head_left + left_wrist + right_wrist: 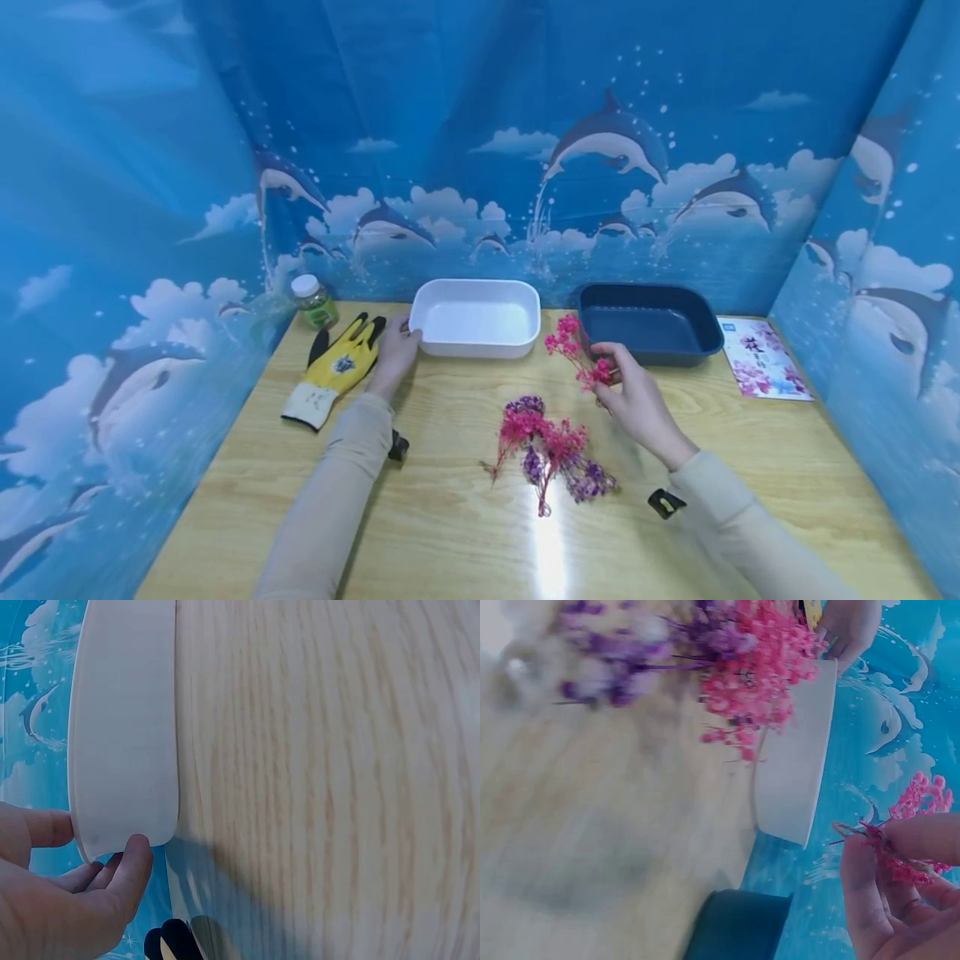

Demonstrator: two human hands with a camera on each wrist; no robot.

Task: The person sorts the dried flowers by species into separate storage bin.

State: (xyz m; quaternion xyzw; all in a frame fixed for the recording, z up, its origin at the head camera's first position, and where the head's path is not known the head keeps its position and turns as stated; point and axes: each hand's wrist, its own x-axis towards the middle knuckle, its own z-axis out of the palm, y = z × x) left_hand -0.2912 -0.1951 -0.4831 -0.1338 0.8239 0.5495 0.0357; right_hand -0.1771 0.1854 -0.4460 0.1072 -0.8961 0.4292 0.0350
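In the head view my right hand (637,400) pinches a sprig of pink dried flowers (567,335) near the front left corner of a dark blue tub (686,360). The right wrist view shows the sprig's stems (885,838) between thumb and fingertips. My left hand (395,354) grips the left end of a white tub (480,351). Seen from the left wrist, the thumb and fingers lie around the end of the white tub (127,735). Between my arms, a loose pile of pink and purple dried flowers (551,442) lies on the table.
A yellow work glove (341,367) with black fingertips lies left of my left hand, and a white-capped jar (315,302) stands behind it. A floral-printed card (765,358) lies right of the dark tub. A dolphin-printed curtain (450,125) borders the wooden table (450,517).
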